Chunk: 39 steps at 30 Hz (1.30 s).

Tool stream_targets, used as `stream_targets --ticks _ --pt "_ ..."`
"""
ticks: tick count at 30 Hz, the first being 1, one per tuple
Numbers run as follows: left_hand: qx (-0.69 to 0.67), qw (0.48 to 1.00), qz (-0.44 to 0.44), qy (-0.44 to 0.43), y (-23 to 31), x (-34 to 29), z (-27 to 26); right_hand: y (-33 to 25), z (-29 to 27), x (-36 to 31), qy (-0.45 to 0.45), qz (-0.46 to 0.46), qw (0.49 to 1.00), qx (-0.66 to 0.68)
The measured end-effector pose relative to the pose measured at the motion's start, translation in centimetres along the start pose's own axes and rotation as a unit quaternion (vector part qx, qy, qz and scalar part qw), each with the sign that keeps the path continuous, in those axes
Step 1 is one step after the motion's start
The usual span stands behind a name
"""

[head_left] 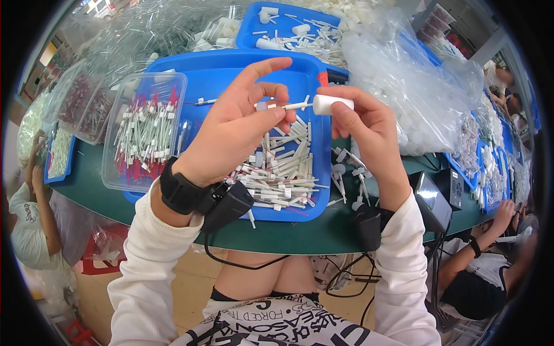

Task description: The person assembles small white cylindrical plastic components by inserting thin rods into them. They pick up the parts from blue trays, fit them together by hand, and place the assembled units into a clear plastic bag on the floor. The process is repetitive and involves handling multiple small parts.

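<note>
Head view, my left hand (234, 124) pinched one slim white stick (298, 106), my right hand (370, 124) gripped one white cylinder (333, 105) at its tip, both above one blue tray (202, 64) of sticks too many to count, one clear box (109, 172) leftward.

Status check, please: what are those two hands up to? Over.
Left grip: pinching a slim white stick. Right grip: holding a white cylinder at the stick's tip. Loose white sticks in the blue tray below.

Blue tray (216, 76) partly hidden behind left hand (239, 124).
</note>
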State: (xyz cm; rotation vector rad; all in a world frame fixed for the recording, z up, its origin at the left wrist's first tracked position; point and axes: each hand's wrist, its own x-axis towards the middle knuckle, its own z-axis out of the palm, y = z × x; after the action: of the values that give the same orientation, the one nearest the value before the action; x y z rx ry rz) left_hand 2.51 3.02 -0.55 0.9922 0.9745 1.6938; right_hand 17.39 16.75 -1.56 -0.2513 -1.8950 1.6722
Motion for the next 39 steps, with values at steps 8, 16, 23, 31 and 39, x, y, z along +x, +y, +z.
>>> stream_targets --ticks 8,16,23,31,39 --pt "0.052 0.997 0.054 -0.005 0.0 0.4 -0.1 -0.1 -0.6 0.0 -0.026 0.023 0.998 0.046" --pt "0.147 0.977 0.141 0.061 -0.6 -0.2 0.8 -0.1 -1.4 0.2 -0.044 0.006 0.999 0.025" --pt "0.118 0.989 0.053 0.064 0.4 -0.5 0.6 0.1 -0.7 -0.1 -0.06 0.033 0.995 0.073" --pt "0.155 0.963 0.205 0.085 -0.9 0.1 0.8 -0.1 0.3 0.0 0.017 -0.012 1.0 0.006" --pt "0.142 0.978 0.1 0.113 -0.1 0.1 0.6 -0.9 -1.4 -0.2 0.002 0.03 0.996 -0.088"
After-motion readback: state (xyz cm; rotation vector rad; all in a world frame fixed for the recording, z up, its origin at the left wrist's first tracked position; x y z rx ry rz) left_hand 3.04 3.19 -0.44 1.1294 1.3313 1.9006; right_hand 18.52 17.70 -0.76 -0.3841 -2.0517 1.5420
